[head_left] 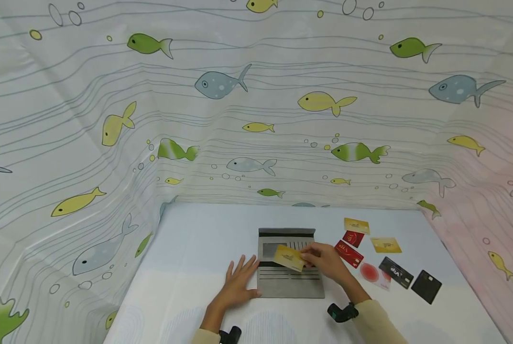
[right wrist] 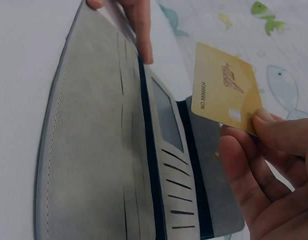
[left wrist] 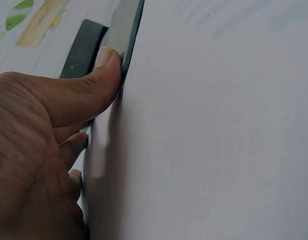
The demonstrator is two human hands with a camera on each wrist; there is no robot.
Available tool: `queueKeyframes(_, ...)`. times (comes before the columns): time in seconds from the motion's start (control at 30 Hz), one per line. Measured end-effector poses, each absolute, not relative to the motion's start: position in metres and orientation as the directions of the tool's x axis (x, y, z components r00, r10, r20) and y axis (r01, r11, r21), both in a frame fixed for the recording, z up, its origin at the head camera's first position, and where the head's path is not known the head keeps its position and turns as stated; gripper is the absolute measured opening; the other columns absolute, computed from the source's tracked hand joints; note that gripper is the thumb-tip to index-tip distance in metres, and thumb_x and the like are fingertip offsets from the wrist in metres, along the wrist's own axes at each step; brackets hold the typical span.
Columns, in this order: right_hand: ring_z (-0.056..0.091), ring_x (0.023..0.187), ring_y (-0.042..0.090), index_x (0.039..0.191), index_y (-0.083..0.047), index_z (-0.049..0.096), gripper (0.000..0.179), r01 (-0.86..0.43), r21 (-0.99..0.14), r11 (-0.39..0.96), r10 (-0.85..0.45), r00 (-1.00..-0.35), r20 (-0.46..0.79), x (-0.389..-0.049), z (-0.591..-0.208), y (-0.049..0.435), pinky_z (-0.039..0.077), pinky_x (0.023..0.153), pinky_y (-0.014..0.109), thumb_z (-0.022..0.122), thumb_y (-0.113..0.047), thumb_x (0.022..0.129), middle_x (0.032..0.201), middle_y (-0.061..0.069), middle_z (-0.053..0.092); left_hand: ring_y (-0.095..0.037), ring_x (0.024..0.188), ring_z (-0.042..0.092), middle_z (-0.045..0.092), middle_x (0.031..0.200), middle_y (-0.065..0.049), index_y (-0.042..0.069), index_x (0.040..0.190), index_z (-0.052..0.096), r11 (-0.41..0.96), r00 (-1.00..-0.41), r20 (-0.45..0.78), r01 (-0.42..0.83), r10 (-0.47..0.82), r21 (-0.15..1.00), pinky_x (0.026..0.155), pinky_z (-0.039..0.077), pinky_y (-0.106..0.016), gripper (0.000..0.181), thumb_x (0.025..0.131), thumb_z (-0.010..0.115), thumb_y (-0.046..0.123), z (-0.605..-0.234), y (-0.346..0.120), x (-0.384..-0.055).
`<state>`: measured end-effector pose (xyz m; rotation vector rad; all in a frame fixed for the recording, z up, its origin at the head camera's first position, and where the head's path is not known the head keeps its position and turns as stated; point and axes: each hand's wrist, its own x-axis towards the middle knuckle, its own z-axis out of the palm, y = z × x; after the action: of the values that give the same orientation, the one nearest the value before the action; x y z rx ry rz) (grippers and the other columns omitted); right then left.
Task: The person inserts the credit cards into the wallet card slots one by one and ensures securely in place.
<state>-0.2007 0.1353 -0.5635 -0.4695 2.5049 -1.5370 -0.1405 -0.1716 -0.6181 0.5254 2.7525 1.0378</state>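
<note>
right hand (head_left: 326,261) pinches yellow rectangular plastic card (head_left: 288,258) over open grey stitched wallet (head_left: 290,289); left hand (head_left: 236,288), fingers spread, touches its edge.

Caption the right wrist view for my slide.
Right hand pinching a gold card over an open gray wallet, left hand at its edge.

The left hand (head_left: 236,288) has its fingers spread forward and its thumb stretched out toward the right. The right hand (head_left: 326,260) pinches with its thumb against bent fingers. The left forearm (head_left: 212,317) angles rightward, the right forearm (head_left: 356,290) leftward, so the hands converge.
</note>
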Motion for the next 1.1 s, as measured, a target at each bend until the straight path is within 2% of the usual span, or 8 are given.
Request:
queueKeyframes(0.27,0.067,0.071,0.011,0.102,-0.009,0.072,0.012,-0.197,-0.892,0.408,-0.408,-0.913,0.015,-0.21,-0.572,0.121,0.059,0.063,0.024,0.068,-0.017,0.095,0.093,0.007,0.073,-0.047,0.152,0.014,0.029,0.164,-0.014,0.008,0.153,0.038,0.69,-0.925,-0.005,0.28,0.381,0.668,0.117,-0.003,-0.069,0.088,0.08,0.08,0.031,-0.621,-0.17,-0.143)
queueKeyframes(0.6,0.069,0.071,0.012,0.099,-0.012,0.072,0.007,-0.247,-0.882,0.401,-0.437,-0.898,0.052,-0.219,-0.584,0.102,0.061,0.063,0.028,0.068,-0.015,0.095,0.086,0.004,0.073,-0.044,0.154,0.012,0.03,0.164,-0.012,0.009,0.153,0.039,0.69,-0.931,-0.026,0.25,0.363,0.679,0.119,-0.004,-0.067,0.089,0.079,0.081,0.033,-0.618,-0.172,-0.143)
queueKeyframes(0.9,0.065,0.064,0.01,0.096,-0.012,0.073,0.005,-0.331,-0.821,0.466,-0.478,-0.875,0.082,-0.223,-0.59,0.09,0.056,0.057,0.023,0.071,-0.012,0.092,0.078,-0.001,0.071,-0.045,0.153,0.015,0.032,0.163,-0.012,0.009,0.152,0.041,0.687,-0.933,-0.015,0.255,0.361,0.68,0.119,-0.001,-0.068,0.088,0.078,0.082,0.035,-0.618,-0.173,-0.143)
queueKeyframes(1.1,0.063,0.063,0.004,0.095,-0.012,0.073,0.004,-0.35,-0.8,0.488,-0.473,-0.876,0.094,-0.223,-0.592,0.089,0.055,0.057,0.021,0.071,-0.014,0.092,0.08,-0.003,0.072,-0.046,0.153,0.015,0.032,0.163,-0.014,0.009,0.152,0.041,0.683,-0.931,-0.014,0.257,0.365,0.684,0.118,-0.002,-0.069,0.089,0.078,0.082,0.034,-0.617,-0.173,-0.143)
